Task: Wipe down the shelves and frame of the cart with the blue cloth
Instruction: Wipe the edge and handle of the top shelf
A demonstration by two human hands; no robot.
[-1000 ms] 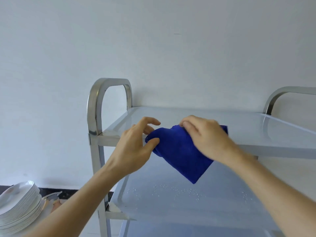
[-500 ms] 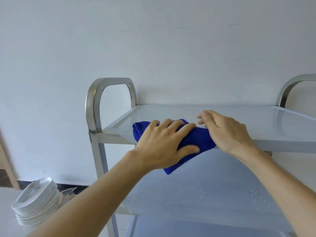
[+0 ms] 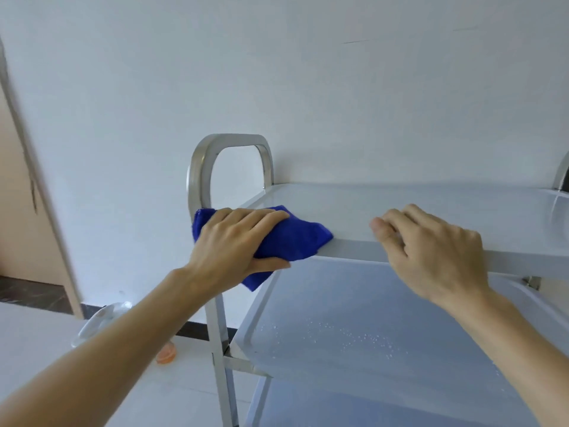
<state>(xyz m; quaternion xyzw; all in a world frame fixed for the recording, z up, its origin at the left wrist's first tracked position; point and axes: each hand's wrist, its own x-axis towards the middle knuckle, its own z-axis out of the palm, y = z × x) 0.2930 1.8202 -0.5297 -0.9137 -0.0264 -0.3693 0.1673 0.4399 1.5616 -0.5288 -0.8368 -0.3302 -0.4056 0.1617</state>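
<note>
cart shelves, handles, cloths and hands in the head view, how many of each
flat white cart shelves: 3 (top, middle, bottom)
curved steel handle loops: 2 (left, right, partly cut off)
blue cloth: 1
hands: 2 (left, right)
total: 8

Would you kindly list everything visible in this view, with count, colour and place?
cart: one, silver metal frame, centre and right, against the wall
top shelf: one, pale grey, under both hands
middle shelf: one, pale grey, dotted with water drops
handle: one, silver loop, cart's left end
blue cloth: one, deep blue, front left corner of the top shelf
orange object: one, on the floor left of the cart, too blurred to name
left hand: one, grips the cloth
right hand: one, rests on the top shelf's front edge
</note>
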